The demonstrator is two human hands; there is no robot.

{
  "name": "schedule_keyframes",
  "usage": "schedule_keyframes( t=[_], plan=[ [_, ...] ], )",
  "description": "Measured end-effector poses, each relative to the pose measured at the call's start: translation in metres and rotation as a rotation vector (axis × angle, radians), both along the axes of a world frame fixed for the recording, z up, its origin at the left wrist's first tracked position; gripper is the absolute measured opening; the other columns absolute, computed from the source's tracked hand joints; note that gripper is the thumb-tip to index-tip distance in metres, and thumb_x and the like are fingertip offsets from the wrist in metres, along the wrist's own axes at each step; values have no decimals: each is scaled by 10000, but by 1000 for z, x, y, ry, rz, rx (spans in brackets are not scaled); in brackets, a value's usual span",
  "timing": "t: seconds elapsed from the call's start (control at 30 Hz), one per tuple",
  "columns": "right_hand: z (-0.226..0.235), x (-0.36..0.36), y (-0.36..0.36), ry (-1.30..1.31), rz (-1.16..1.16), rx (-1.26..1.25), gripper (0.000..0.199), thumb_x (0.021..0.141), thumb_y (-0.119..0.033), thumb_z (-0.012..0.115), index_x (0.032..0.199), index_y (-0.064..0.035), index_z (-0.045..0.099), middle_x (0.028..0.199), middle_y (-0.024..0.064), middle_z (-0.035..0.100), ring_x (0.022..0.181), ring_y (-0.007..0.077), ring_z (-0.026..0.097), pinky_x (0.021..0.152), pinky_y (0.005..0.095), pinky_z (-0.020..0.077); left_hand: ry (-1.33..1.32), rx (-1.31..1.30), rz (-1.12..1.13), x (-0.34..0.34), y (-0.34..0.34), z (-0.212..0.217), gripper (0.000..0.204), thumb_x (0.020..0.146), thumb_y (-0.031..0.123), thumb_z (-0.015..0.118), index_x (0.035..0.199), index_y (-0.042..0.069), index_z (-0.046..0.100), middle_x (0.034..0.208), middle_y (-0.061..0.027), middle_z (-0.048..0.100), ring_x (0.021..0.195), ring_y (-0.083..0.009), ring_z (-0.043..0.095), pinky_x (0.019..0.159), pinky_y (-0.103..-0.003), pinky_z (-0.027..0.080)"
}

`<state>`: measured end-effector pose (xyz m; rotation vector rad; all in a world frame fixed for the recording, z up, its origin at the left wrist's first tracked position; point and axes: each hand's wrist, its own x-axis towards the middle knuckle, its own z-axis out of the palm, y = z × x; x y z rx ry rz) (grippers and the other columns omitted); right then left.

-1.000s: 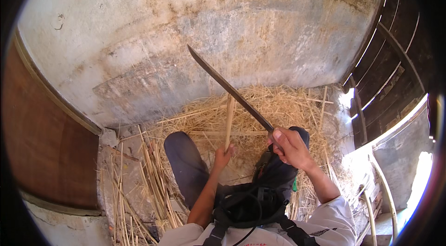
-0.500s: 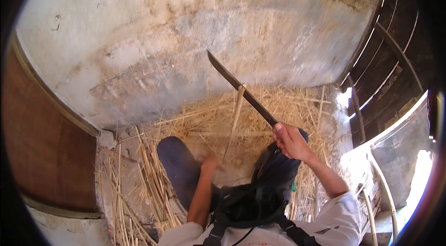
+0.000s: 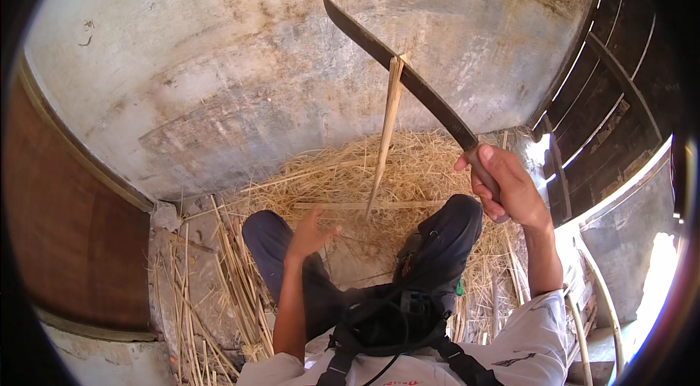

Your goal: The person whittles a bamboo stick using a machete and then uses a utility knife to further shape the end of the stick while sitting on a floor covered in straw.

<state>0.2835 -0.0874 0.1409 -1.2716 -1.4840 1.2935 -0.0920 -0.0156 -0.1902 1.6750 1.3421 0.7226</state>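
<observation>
My right hand is wrapped round the wooden handle of a machete, whose long dark blade slants up to the left. The blade is lodged in the top end of a pale split bamboo strip, which hangs steeply from it down toward the floor between my knees. My left hand is open beside my left knee, fingers apart, holding nothing. It is to the left of the strip's lower end and apart from it.
Straw-like shavings are heaped along the stained wall. Several long bamboo strips lie on my left near a brown wooden panel. Dark slatted boards stand on the right, with pale poles below.
My right hand has raised the machete, and the bamboo strip stuck on its blade has come up with it. The left hand, blurred before, has moved up and left and spread its fingers.
</observation>
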Motion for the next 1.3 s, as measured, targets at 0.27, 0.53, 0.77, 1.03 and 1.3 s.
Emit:
schedule_keyframes(
  t=[0.27,0.53,0.77,1.03,1.3],
  plan=[
    [-14,-15,0,-129,46,-73,520,1114,-451,418,1099,14,647,619,-33,438,429,63,459,418,233,405,149,179,-125,36,2,22,1001,822,356,882,1580,-15,342,1551,-241,462,1476,-332,417,1188,-433,374],
    [-107,-33,12,-218,-37,48,409,1120,-355,454,1073,0,654,624,-5,506,434,88,475,441,272,402,93,212,-39,-5,5,-40,833,883,296,821,1527,-30,407,1431,-233,569,1348,-342,553,1130,-425,425],
    [3,-23,6,-24,-180,101,332,1110,-311,461,1120,-29,637,648,10,493,480,119,500,453,280,403,-11,149,305,-35,-15,-39,569,907,81,750,1401,-31,492,1305,-197,633,1258,-283,615,1002,-376,515],
    [-163,-44,40,-519,-29,249,471,1097,-419,480,1021,27,610,684,172,592,661,330,616,662,458,478,-123,530,688,-30,-10,-31,325,896,-67,612,1192,16,505,1122,-140,588,1106,-258,637,858,-359,543],
    [-33,-19,37,-376,-214,-31,555,1091,-529,431,1047,-23,654,603,-48,416,398,59,420,351,262,345,-121,458,660,-34,-17,-22,355,875,-84,600,1194,21,483,1136,-129,547,1078,-244,609,850,-350,539]
  ],
)
